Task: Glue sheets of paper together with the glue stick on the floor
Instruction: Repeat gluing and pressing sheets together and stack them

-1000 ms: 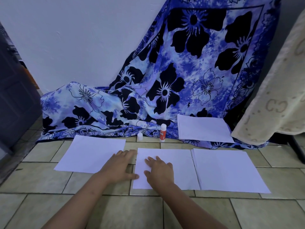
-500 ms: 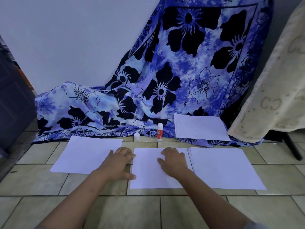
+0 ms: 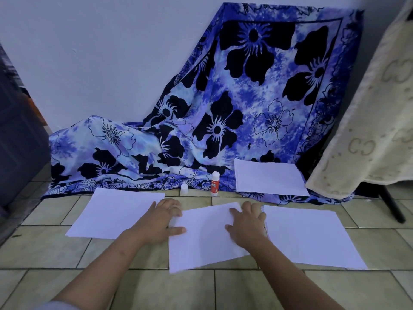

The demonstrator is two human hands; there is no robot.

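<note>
On the tiled floor [image 3: 134, 287], a big blue flowered cloth [image 3: 257, 108] spills from the wall along the far edge, and a cream blanket [image 3: 368, 130] hangs over the far right corner. Neither lies in the working space. A spare sheet [image 3: 268, 177] rests on the cloth's hem, while a right sheet [image 3: 312, 238] and a left sheet [image 3: 116, 211] lie flat on either side of the middle sheet [image 3: 205, 240], which sits skewed between both hands. The step looks like positioning this sheet. The right hand [image 3: 248, 222] presses on it with fingers spread. The left hand [image 3: 162, 220] has its thumb on the sheet's left edge, its fingers loosely bent, and it is unclear whether they reach underneath. The next move probably calls for squaring the sheet and then reaching past it for the glue stick [image 3: 215, 184], which stands upright and uncapped at the cloth's hem. Its cap [image 3: 184, 189] stands just beside it and could easily be knocked.
</note>
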